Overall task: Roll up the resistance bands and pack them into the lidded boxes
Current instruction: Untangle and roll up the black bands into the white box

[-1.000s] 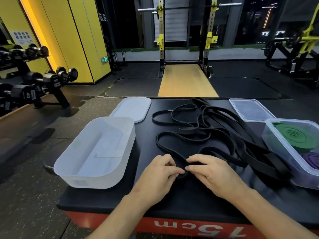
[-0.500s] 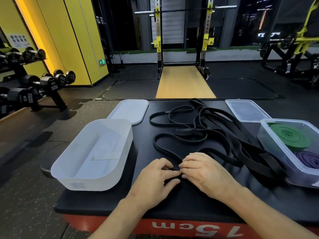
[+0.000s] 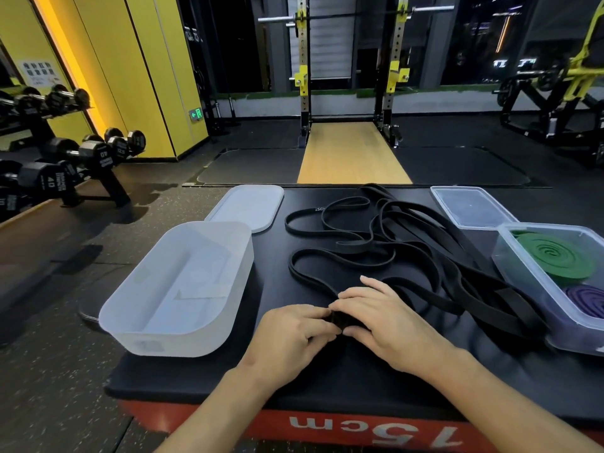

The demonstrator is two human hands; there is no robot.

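Observation:
A tangle of black resistance bands [image 3: 392, 243] lies spread over the black platform top [image 3: 327, 380]. At its near end a small tight black roll [image 3: 340, 318] sits between my hands. My left hand [image 3: 291, 338] pinches the roll from the left, and my right hand [image 3: 389, 318] curls over it from the right. An empty white frosted box [image 3: 157, 325] stands to the left, its lid [image 3: 248, 207] lying behind it. On the right a clear box [image 3: 529, 289] holds a rolled green band [image 3: 555, 259] and a rolled purple band [image 3: 588, 299].
A clear lid [image 3: 470, 207] lies behind the right box. The platform has a red front edge [image 3: 359, 429] marked 15cm. A dumbbell rack [image 3: 65, 165] stands on the floor at the left, a squat rack [image 3: 349, 76] straight ahead.
My hands have drawn a little toward me and closed tighter together. The rolled end of the black band between them has grown thicker.

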